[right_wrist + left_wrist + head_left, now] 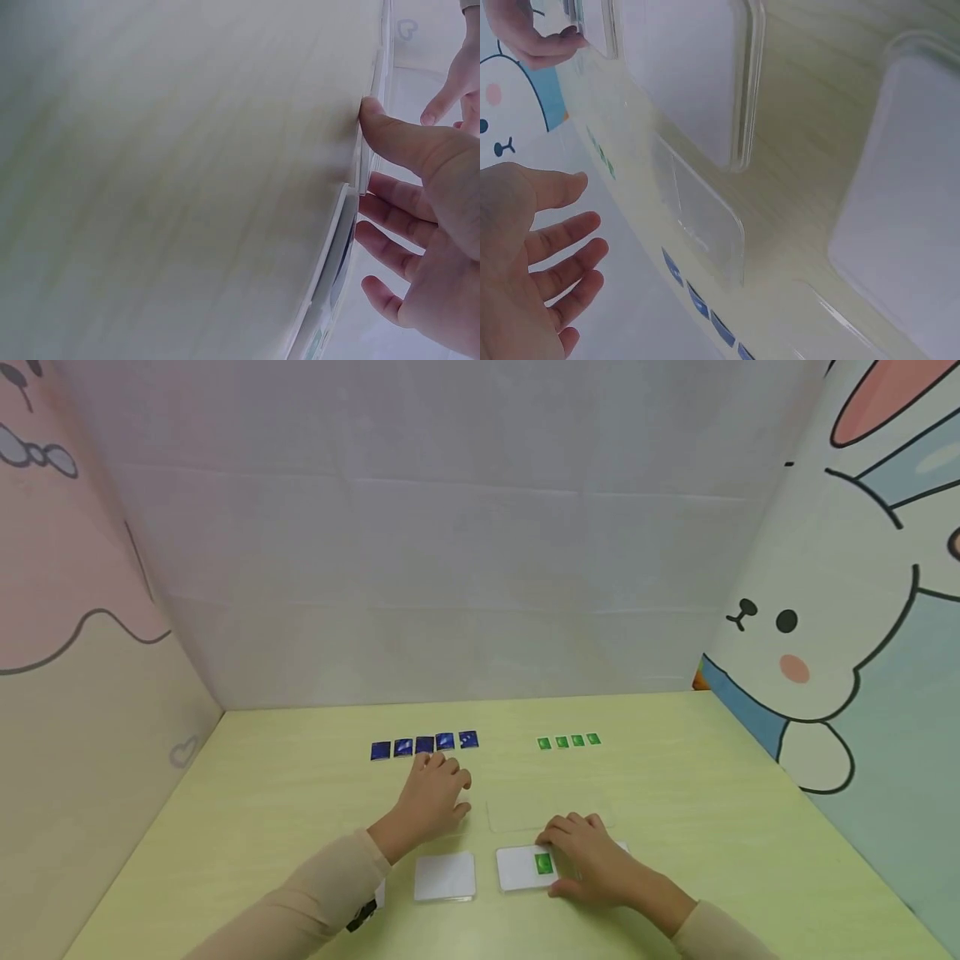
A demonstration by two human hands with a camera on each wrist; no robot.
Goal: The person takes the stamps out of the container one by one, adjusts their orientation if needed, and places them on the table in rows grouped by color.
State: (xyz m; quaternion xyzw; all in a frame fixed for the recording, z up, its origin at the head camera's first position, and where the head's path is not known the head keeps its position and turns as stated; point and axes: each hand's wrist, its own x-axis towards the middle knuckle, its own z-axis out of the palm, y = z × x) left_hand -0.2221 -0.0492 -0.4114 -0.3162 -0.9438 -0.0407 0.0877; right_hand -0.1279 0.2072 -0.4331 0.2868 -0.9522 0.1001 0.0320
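My left hand (431, 797) hovers above the table, just short of a row of small dark blue squares (381, 750). In the left wrist view its fingers (566, 274) are spread and hold nothing. My right hand (588, 860) spans a flat clear case with a white face (517, 870), thumb at the near edge and fingertips at the far edge. One small green square (543, 863) lies on that white face. The right wrist view shows the thumb (390, 135) touching the case's rim. Left of it lies another white-faced case (445, 877).
Several more green squares (577, 741) form a row at the back right. A transparent flat piece (525, 814) lies beyond the right hand's case. Part of another white case (380, 895) shows beside the left sleeve. Cloth walls (450, 568) border the table.
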